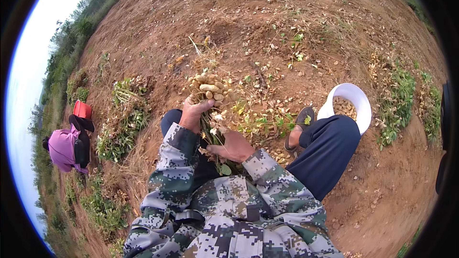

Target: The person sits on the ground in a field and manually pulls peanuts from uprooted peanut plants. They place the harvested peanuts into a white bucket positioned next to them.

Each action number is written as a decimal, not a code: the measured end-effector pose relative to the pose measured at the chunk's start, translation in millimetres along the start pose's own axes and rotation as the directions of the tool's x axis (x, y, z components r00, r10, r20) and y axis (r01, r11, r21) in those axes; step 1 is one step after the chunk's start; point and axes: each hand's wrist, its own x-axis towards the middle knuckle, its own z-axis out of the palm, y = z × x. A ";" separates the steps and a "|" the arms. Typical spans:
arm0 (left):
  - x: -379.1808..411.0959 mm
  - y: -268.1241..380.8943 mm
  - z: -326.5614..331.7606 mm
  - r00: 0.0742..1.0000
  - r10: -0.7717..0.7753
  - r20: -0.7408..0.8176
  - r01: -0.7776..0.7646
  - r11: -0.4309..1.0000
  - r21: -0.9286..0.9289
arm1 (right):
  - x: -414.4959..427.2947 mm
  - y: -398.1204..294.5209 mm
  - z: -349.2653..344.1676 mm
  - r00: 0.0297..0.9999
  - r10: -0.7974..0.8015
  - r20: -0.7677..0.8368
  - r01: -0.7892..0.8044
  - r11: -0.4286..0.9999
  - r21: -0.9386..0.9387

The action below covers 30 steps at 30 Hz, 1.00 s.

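Note:
A bunch of pulled peanut plants is held up before my body, its cluster of tan peanut pods (211, 86) pointing away from me. My left hand (193, 114) grips the plants just below the pods, thumb laid across the near side. Lower down, my right hand (233, 147) closes around the leafy stems (211, 129), fingers partly hidden behind them. The stem ends and some green leaves reach back towards my jacket. To the right, beside my bent knee, a white bucket (363, 105) holds loose picked peanuts (344, 108).
Heaps of peanut plants lie to the left (123, 129) and at the far right (396, 104). Dry leaves (263, 122) litter the reddish soil near my shoe (304, 118). At the left, another person in purple (64, 148) bends near a red bucket (82, 109).

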 end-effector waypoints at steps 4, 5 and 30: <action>-8.1 -2.3 -1.1 1.000 0.025 -0.013 -0.026 0.999 -0.034 | -6.5 4.4 -35.8 0.999 -0.018 0.043 0.010 0.984 0.175; -9.5 -2.2 -0.4 0.999 0.033 -0.009 -0.033 0.998 -0.052 | -8.2 0.9 -42.5 0.998 -0.031 0.050 0.017 0.967 0.253; -1.7 -11.4 22.8 0.997 0.054 -0.053 -0.054 0.998 0.012 | -4.4 -3.8 -40.3 0.922 0.036 -0.385 0.276 0.637 0.720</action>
